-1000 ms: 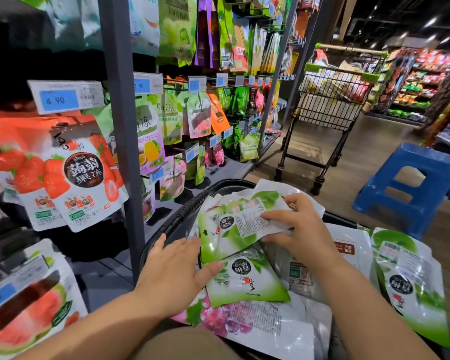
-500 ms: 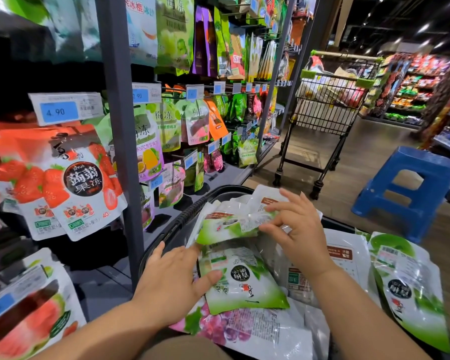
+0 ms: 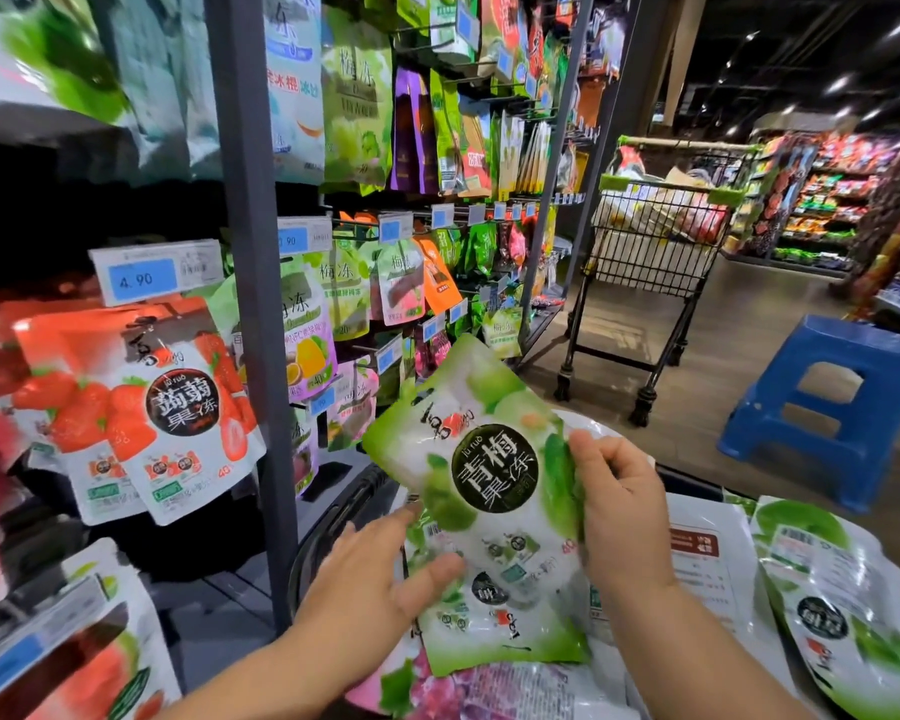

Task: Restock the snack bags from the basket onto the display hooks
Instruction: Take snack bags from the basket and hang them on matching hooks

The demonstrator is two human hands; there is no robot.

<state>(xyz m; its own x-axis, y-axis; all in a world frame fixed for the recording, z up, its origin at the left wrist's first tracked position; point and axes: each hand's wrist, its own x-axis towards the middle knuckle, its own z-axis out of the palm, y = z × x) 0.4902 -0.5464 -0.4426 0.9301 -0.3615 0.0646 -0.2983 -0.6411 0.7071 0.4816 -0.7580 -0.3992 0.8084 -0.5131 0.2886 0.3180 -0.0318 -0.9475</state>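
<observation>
My right hand [image 3: 619, 506] grips the right edge of a green plum jelly bag [image 3: 481, 459], held up face-on above the black basket [image 3: 333, 517]. Just below and left of it, my left hand [image 3: 375, 584] reaches in with straight fingers, thumb touching the bag's lower edge. Under the lifted bag a second green bag [image 3: 494, 631] lies in the basket on a purple grape bag [image 3: 468, 693], with white-backed bags [image 3: 697, 563] beside them. Another green bag [image 3: 842, 610] lies at the far right. Strawberry bags [image 3: 146, 407] hang on hooks at the left.
A grey upright post [image 3: 253, 304] divides the hook display, with price tags [image 3: 141, 275] and more hanging bags [image 3: 354, 283] beyond it. A shopping trolley [image 3: 655, 252] stands in the aisle. A blue plastic stool [image 3: 832, 402] sits to the right. Watermelon bags [image 3: 89, 662] hang low at left.
My right hand has lifted one green bag out of the basket and turned its front toward me. My left hand has shifted slightly right toward the bag.
</observation>
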